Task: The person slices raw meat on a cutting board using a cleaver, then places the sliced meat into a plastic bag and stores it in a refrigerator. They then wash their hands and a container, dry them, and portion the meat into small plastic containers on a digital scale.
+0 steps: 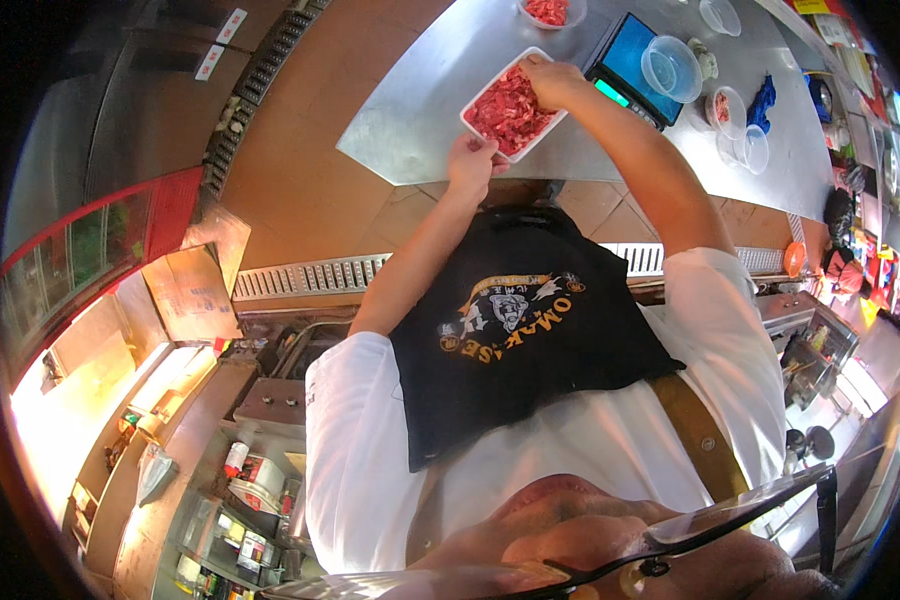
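Observation:
A white rectangular tray (529, 151) filled with raw red meat pieces (504, 109) lies tilted in view near the front edge of the steel table. My left hand (472, 161) grips the tray's near left corner, with the thumb on the rim. My right hand (553, 81) is at the tray's far right side, its fingers in the meat; whether they hold any is hidden. Just right of it sits a blue-topped digital scale (630, 52) with a lit green display. An empty-looking clear plastic bowl (672, 69) rests on the scale.
The steel table (412, 97) also bears a clear bowl of meat (546, 12) at the back, a small tub with some meat (723, 109), another clear tub (754, 148), a crumpled blue item (762, 103) and a round clear container (720, 16). A floor drain grate (311, 277) runs behind me.

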`<action>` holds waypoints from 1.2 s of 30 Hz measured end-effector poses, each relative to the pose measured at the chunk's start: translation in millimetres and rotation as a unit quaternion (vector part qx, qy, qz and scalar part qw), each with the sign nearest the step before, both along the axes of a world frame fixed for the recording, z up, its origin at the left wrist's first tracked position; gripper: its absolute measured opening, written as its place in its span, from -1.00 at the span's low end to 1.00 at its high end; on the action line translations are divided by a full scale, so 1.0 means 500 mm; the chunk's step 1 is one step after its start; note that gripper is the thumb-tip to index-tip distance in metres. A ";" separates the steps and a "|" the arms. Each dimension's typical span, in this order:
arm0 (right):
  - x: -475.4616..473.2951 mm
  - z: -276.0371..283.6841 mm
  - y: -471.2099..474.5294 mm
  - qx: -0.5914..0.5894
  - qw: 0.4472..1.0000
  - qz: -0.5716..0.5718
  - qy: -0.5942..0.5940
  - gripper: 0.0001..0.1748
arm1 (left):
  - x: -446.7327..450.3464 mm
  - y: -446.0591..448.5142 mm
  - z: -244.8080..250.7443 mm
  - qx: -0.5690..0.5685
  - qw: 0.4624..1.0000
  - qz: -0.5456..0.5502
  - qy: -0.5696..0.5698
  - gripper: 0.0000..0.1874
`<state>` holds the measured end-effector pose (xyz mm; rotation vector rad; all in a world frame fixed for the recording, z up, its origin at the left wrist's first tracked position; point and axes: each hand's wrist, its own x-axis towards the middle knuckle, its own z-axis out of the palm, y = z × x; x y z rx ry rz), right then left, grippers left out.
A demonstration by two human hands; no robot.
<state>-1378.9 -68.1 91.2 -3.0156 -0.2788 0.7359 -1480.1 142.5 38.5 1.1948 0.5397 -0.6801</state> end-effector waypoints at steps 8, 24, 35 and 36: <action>-0.031 -0.062 -0.031 0.021 0.999 -0.004 -0.031 -0.22 | 0.002 -0.020 0.029 0.002 0.999 0.039 0.022 -0.83; -0.076 0.018 -0.036 0.129 0.985 -0.065 -0.094 -0.52 | 0.007 -0.001 0.005 -0.012 1.000 -0.007 0.012 -0.80; -0.117 0.197 -0.071 0.392 0.870 -0.282 -0.098 -0.55 | 0.009 -0.004 0.017 -0.003 1.000 -0.022 0.000 -0.78; -0.120 0.224 -0.069 0.436 0.841 -0.305 -0.100 -0.56 | 0.010 -0.004 0.015 0.001 1.000 -0.022 0.000 -0.79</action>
